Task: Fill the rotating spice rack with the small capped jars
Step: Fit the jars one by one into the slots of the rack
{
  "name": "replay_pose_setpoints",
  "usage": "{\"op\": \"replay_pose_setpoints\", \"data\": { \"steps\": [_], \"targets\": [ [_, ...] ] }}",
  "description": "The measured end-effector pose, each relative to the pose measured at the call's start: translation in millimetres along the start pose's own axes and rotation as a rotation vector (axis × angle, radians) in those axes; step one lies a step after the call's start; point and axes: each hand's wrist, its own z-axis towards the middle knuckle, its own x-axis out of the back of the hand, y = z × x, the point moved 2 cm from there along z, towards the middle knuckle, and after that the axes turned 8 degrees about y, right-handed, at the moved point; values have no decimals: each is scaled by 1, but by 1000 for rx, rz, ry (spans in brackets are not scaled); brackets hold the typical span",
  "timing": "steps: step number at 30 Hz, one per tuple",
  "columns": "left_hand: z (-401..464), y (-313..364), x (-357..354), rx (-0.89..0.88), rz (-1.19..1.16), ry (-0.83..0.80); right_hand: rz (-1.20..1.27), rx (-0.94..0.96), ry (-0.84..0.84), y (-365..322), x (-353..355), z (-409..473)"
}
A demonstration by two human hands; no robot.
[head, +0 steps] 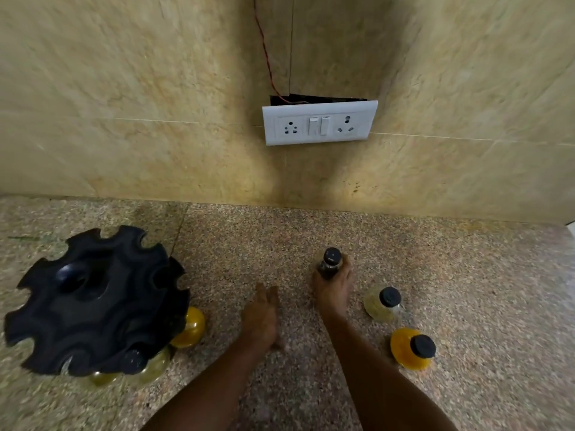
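A: Right hand (332, 290)?
B: Fingers wrapped round dark jar (329, 264), upright on worktop (466, 275), probably picking it for the rack (96, 301) at left.
A: Left hand (261, 315)?
B: Flat, fingers straight, holding nothing.

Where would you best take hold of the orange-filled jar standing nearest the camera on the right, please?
Grip the orange-filled jar around its narrow neck, just under the black cap, coming down from above. It stands upright with its cap facing up, and the round belly below looks too wide for an easy pinch. The right hand holds the dark jar much that way; the left hand is free.
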Motion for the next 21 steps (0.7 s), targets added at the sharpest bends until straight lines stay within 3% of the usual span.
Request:
{"op": "replay_pose_setpoints", "data": {
  "steps": [4, 7, 12, 16, 21],
  "targets": [
    [-8, -11, 8, -34, -15, 15, -51, 44, -32, -2, -7, -23],
    [-24, -27, 21, -78, -123, 239, -13, 99, -76, -4, -16, -45],
    [-49, -69, 66, -64, 3, 665, -79, 137, -146, -15, -36, -86],
    [-65, -113, 87, 146, -46, 713, -105, 215, -238, -20, -55, -124],
    [-79, -150, 63, 264, -185, 773, -152, 328, -357, -35, -65, -159]
  ]
}}
